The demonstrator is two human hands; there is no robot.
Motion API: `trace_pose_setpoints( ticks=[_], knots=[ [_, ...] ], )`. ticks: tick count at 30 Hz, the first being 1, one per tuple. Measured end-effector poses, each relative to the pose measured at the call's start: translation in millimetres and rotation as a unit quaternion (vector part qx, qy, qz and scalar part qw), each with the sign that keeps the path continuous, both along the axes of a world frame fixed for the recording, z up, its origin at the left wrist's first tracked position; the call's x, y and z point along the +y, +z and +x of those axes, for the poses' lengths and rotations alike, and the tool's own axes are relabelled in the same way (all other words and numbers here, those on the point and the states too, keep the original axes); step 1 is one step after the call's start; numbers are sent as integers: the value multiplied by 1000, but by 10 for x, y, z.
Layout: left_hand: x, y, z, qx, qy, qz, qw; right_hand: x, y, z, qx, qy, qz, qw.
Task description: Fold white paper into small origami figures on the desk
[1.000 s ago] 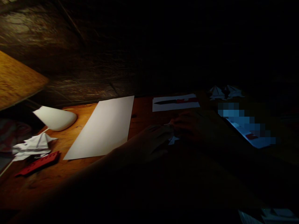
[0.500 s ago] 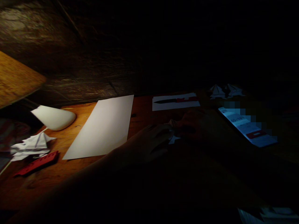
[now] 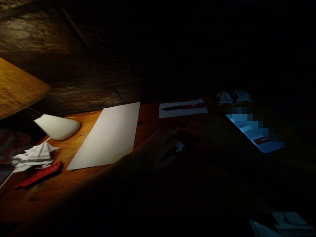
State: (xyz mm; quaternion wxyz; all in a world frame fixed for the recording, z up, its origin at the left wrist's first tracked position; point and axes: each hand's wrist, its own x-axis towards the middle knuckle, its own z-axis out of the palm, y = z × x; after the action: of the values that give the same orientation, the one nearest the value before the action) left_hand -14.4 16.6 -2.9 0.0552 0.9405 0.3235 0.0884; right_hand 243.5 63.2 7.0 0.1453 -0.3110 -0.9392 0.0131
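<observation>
Both hands meet in deep shadow at the middle of the wooden table, around a small folded paper. My left hand comes in from the lower left, its fingers closed on the paper's left side. From the right, my right hand has its fingers on the paper's far right side. Most of the paper is hidden beneath the fingers. Just beyond the hands, a knife with a dark blade and red handle lies on a small stack of white paper.
A large white sheet lies left of the hands. Further left are a white lamp base, crumpled folded paper and a red notched object. A lit phone, two folded paper shapes and more papers are at right.
My fingers have drawn closer together over the folded paper, so less of it shows. The view has shifted slightly; the other things stay in place.
</observation>
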Motion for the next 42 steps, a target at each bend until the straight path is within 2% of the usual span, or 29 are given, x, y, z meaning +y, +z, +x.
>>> trace_pose_setpoints(
  ticks=[6,13,18,24,35,42],
  knots=[
    [15,-16,-16,-28,-6,-5,1000,34,-92,4,27,0,-27,999],
    [30,-24,-26,-34,-11,1,999,27,-44,22,52,4,-47,997],
    [36,-20,-41,-35,-13,-5,999,36,5,91,70,53,-57,995],
    [38,-26,-50,-32,-20,-4,999,39,-95,83,73,101,-92,988],
    [35,-24,-27,-32,-22,10,999,-49,-3,-16,71,63,-79,992],
    [-16,11,140,-14,38,45,998,-78,9,-40,71,41,-77,994]
  ],
)
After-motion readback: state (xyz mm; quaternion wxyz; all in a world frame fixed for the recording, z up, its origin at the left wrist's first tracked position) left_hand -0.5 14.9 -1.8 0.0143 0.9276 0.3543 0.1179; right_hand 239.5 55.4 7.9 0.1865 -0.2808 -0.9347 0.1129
